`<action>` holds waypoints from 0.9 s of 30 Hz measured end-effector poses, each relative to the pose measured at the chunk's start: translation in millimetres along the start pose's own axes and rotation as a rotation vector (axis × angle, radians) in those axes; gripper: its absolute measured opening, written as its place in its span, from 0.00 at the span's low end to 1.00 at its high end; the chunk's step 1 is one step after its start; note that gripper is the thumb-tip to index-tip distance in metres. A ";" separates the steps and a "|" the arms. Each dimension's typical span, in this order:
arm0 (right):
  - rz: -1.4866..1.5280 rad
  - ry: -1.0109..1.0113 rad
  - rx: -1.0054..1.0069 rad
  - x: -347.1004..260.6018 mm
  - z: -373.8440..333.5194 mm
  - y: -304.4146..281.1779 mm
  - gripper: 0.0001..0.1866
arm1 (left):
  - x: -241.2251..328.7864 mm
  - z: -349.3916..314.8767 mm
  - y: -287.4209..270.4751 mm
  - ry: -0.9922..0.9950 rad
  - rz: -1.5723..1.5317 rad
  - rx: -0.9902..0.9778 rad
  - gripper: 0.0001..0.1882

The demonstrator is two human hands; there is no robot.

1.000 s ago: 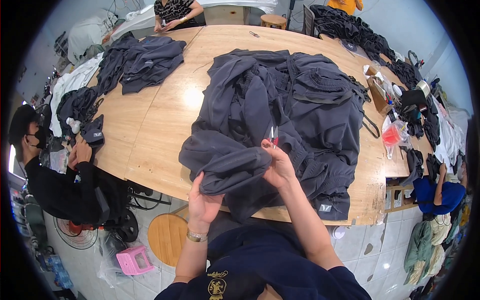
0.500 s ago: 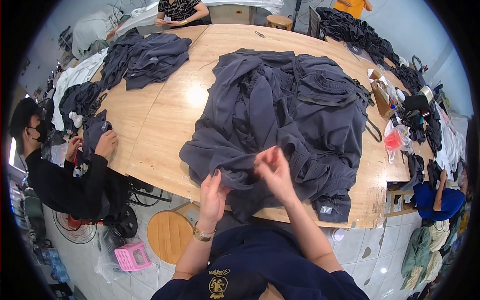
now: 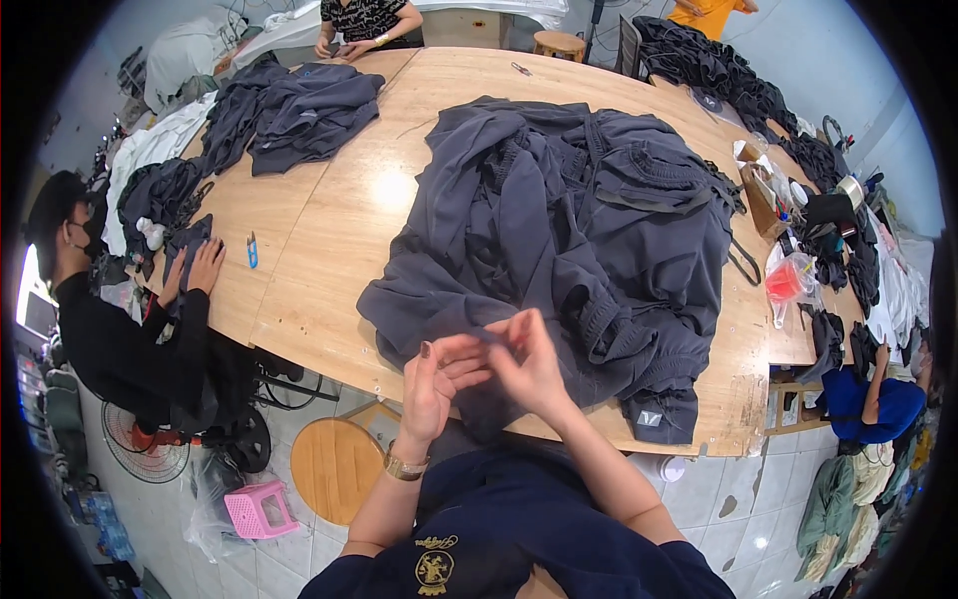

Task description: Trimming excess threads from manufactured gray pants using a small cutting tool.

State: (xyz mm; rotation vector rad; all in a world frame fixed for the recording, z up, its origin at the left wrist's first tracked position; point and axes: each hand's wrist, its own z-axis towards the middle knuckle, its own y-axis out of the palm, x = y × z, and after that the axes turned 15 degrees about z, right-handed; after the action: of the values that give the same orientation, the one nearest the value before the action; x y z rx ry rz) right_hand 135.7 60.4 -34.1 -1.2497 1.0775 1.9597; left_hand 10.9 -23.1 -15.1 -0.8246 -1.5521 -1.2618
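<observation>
A heap of dark grey garments with gathered elastic bands lies in front of me, reaching the table's near edge. Over its near fold my left hand is turned palm up, fingers apart, with no cloth visibly gripped. My right hand hangs just beside it, fingers curled together near the left fingertips. Motion blurs the space between the hands, so I cannot make out anything small pinched there. A dark hem with a pale patch rests at the heap's near right corner.
The wooden table holds more dark garments at far left, blue thread snips, and small snips farther back. A co-worker in black sits left. A cardboard box and red container stand right; a round stool is below.
My left hand has let go of the fold and opened. My right hand has moved slightly left, toward it. The left co-worker's hands now press cloth flat, and blue snips show on the table.
</observation>
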 end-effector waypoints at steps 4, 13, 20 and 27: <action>0.561 0.217 0.205 -6.7 6.6 -11.4 0.11 | 8.5 2.4 -16.2 0.051 0.232 0.181 0.27; 0.623 0.225 0.120 -50.8 -3.5 -15.3 0.12 | -25.2 28.7 -86.5 0.163 1.199 0.642 0.22; 0.592 0.077 0.044 -105.1 -0.2 -27.3 0.13 | -49.9 50.9 -110.7 -0.145 0.905 0.235 0.22; 0.513 -0.066 0.051 -114.6 21.0 -40.1 0.13 | 13.3 71.2 -117.0 -0.002 0.326 0.441 0.10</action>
State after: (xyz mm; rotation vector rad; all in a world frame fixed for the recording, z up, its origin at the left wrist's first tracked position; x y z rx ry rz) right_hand 203.8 94.0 62.9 -0.9329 1.5160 2.3033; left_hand -117.7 16.5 -43.9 -0.7489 -1.5440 -0.6519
